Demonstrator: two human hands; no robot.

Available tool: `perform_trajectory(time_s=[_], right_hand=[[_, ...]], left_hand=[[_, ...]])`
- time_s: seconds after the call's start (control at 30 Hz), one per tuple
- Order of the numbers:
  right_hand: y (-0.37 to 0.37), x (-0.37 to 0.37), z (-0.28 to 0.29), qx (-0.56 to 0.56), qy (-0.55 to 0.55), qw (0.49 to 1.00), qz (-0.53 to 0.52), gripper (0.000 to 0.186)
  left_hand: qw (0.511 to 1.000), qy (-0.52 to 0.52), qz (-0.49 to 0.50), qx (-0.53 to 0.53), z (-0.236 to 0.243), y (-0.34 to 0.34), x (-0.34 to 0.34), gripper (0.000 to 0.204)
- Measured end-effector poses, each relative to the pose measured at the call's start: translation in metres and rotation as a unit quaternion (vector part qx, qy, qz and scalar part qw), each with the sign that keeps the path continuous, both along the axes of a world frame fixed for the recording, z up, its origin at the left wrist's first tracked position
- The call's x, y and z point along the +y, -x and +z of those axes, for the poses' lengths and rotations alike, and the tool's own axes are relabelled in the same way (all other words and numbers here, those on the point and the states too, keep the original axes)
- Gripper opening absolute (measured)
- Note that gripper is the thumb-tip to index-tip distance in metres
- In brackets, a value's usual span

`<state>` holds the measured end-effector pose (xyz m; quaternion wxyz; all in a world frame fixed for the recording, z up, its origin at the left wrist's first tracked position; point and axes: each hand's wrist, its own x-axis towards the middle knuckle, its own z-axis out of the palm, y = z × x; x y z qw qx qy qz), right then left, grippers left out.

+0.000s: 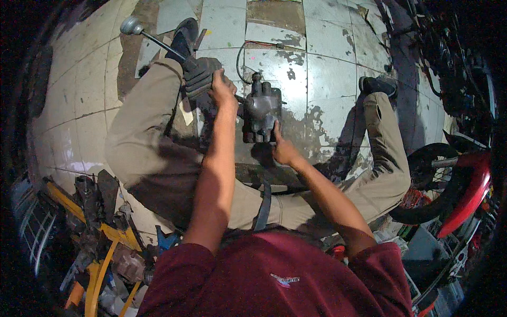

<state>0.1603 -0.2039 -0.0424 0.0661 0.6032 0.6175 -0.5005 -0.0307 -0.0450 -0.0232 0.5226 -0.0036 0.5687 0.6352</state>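
My left hand [222, 87] is closed on a dark grey ribbed part [199, 76], its fingertips partly hidden. A metal rod [157, 42] with a round silver end [131, 26] runs up to the left from that part. Just right of this hand, on the floor between my legs, lies a dark, blocky metal assembly [262, 109] with cylindrical bosses and a stem at its top. My right hand [285, 149] reaches its lower right edge, index finger stretched out against it, the other fingers loosely bent. A thin hose [240, 61] loops above the assembly.
Worn floor tiles [330, 79] surround my legs [140, 127]. A motorcycle wheel [425, 206] and red body panel [470, 187] stand at the right. Piled yellow and dark metal parts [108, 238] fill the lower left. A dark strap [262, 208] crosses my lap.
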Motion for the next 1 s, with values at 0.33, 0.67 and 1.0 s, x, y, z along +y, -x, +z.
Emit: perform_trajectory(time_s=[0.33,0.67,1.0], right_hand=[[0.000,0.011,-0.001,-0.001,0.001,1.000,-0.015,0.092],[0.003,0.015,-0.003,-0.003,-0.009,0.999,-0.044,0.092],[0.003,0.007,-0.005,0.002,-0.074,0.997,-0.002,0.095]], left_hand=[[1.000,0.020,0.005,-0.022,-0.005,-0.001,-0.001,0.021],[1.000,0.017,0.007,-0.010,-0.008,-0.002,0.002,0.021],[1.000,0.011,-0.011,-0.027,-0.011,0.003,0.004,0.023]])
